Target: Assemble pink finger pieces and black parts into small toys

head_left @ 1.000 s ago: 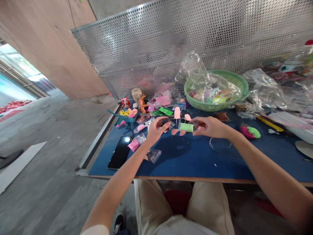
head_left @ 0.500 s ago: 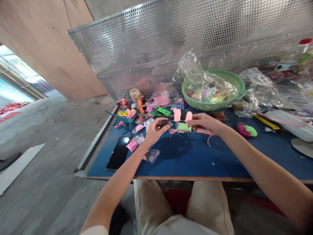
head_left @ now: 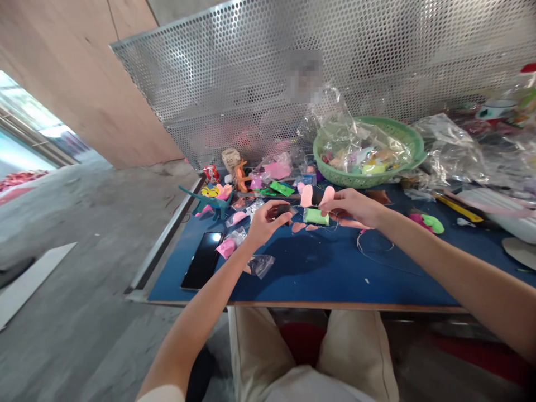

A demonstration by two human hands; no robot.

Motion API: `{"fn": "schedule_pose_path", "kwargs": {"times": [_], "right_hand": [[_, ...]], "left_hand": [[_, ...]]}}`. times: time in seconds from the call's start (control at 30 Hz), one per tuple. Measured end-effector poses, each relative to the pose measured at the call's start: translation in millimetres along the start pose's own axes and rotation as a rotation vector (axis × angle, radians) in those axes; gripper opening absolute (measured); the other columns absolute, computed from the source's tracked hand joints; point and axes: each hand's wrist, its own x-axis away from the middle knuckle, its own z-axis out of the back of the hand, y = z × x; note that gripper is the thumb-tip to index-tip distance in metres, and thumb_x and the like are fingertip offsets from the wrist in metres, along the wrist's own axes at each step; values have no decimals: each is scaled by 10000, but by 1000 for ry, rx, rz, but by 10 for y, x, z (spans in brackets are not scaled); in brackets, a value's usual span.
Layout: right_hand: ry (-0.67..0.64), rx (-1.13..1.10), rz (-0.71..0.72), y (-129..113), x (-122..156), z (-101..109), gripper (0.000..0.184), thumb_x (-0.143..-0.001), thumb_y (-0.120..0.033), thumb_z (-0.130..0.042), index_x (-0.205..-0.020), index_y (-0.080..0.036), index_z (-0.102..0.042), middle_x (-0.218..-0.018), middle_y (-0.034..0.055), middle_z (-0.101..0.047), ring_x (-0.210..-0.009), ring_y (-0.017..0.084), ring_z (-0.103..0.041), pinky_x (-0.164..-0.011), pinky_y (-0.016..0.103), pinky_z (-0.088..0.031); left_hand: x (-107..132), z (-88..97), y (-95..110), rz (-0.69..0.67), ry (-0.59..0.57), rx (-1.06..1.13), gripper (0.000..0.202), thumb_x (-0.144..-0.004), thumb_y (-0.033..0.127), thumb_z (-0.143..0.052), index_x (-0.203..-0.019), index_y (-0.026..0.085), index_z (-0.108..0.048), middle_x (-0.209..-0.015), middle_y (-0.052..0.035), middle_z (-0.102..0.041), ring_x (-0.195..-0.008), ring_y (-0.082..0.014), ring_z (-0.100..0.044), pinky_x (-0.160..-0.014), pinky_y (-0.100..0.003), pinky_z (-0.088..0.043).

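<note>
Right pink piece: It stands up tilted over the middle of the worktop, at the tips of the right hand.
Right hand: Its fingers look closed in a pinch on the low end of that piece. It looks soft, so a light pinch, low down, should be best; a hard squeeze could dent it.
Left pink piece: It stands just beside the other one, more upright. I would keep the right hand from bumping it.
Green block: It sits just below the two pieces, between the hands. Clear wrap seems to be around it.
Left hand: Its fingers are curled around a small dark thing. I can't tell what that is. Holding it very still should help the other hand.
Little pink bits: They are near the block, on the side toward the person.
Thin wire: It loops near the right wrist. A sleeve or finger could snag it, so go slowly there.
Black phone: It lies flat, left of the left hand.
Green basket: It is farther back, with clear bags and bright bits in it.
</note>
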Motion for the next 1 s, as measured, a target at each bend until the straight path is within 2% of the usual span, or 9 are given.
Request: {"fn": "schedule_pose_path", "kwargs": {"times": [0.13, 0.27, 0.4, 0.57, 0.67, 0.8, 1.0], "right_hand": [[-37, -34, -22, -37, -28, 5, 283, -655, -414, -922, -722, -192, -760, -797, 63, -752, -581, 124, -555, -530, 284, -450], [-162, -72, -48, -44, -77, 54, 318, -727, -467, -886, -758, -175, -765, -781, 60, -740, -600, 123, -586, -589, 282, -499], [-224, -128, 22, -65, -84, 94, 337, -741, -449, -882, -881, -170, -756, -835, 60, -759, -637, 122, -615, -627, 271, -522], [-401, -1, 86, -187, -9, 60, 337, -659, -413, -916, -864, -198, -758, -853, 39, -763, -730, 162, -678, -727, 321, -572], [-385, 0, 122, -192, 10, 52, 405, -604, -397, -943, -914, -211, -761, -833, 19, -756, -717, 158, -684, -719, 322, -580], [-360, -3, 164, -84, -21, 92, 499, -577, -365, -961, -1014, -211, -777, -874, 23, -761, -732, 159, -702, -719, 313, -600], [-299, -13, 179, 43, -32, 81, 401, -593, -361, -952, -927, -217, -784, -833, 10, -744, -684, 150, -683, -692, 313, -595]], "left_hand": [[-7, 19, -9, -4, 20, 19, 420, -843, 481, -801, -1131, 194, -692, -952, -71, -788, -779, -198, -748, -759, -324, -585], [-18, 38, -19, -9, 24, 44, 426, -836, 483, -806, -1128, 194, -694, -952, -71, -787, -763, -195, -745, -733, -318, -586], [-26, 48, -14, 8, 43, 126, 418, -810, 461, -829, -1107, 196, -699, -924, -55, -778, -728, -181, -737, -684, -299, -583], [-31, 72, 5, 64, -4, 265, 405, -789, 447, -836, -1081, 192, -716, -883, -42, -755, -654, -150, -696, -598, -273, -574], [-40, 91, 12, 140, -18, 336, 432, -756, 449, -852, -1071, 185, -722, -872, -34, -738, -644, -142, -681, -584, -273, -590], [-58, 118, -7, 233, -41, 397, 448, -740, 438, -863, -1077, 177, -726, -877, -30, -729, -671, -143, -680, -624, -298, -628], [-60, 126, -47, 258, -55, 386, 455, -747, 445, -859, -1086, 171, -728, -879, -37, -736, -667, -136, -674, -611, -283, -612]]}}
